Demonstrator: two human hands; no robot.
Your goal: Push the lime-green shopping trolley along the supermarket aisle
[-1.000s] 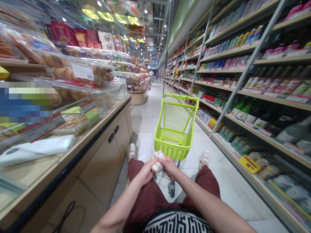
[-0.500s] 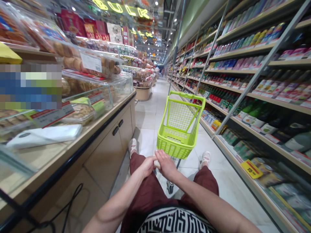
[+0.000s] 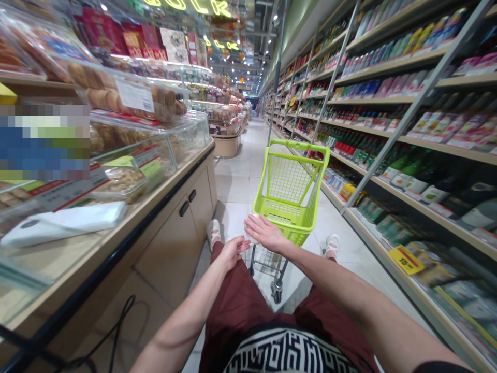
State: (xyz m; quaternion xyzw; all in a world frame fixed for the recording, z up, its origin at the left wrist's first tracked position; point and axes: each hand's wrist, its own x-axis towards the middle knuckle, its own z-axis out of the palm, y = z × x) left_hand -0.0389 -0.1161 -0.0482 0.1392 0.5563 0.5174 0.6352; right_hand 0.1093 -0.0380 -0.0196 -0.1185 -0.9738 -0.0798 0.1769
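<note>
A lime-green shopping cart (image 3: 285, 220) stands in front of me, its plastic basket holding nothing that I can see. My right hand (image 3: 264, 231) is stretched out, palm down, before the basket's near left corner. Its fingers lie straight and nearly side by side. Under them shows a small pale patch that I cannot make out. Lower and to the left, my left hand (image 3: 234, 250) is apart from the right one, its fingers loosely bent and spread, with nothing visible in them. Neither hand is on the cart's handle (image 3: 297, 144), which is at the far side.
On the left runs a wooden counter (image 3: 173, 233) with glass partitions, packed baked goods (image 3: 134, 98) and a white flat handled object (image 3: 64, 223). Shelves of bottles and cans (image 3: 392, 129) line the right. A tiled aisle (image 3: 248, 155) leads away between them. A black cable (image 3: 120, 326) hangs lower left.
My hands, clasped together before, have come apart. The right hand has moved up towards the basket; the left has stayed lower and opened. My view has shifted slightly.
</note>
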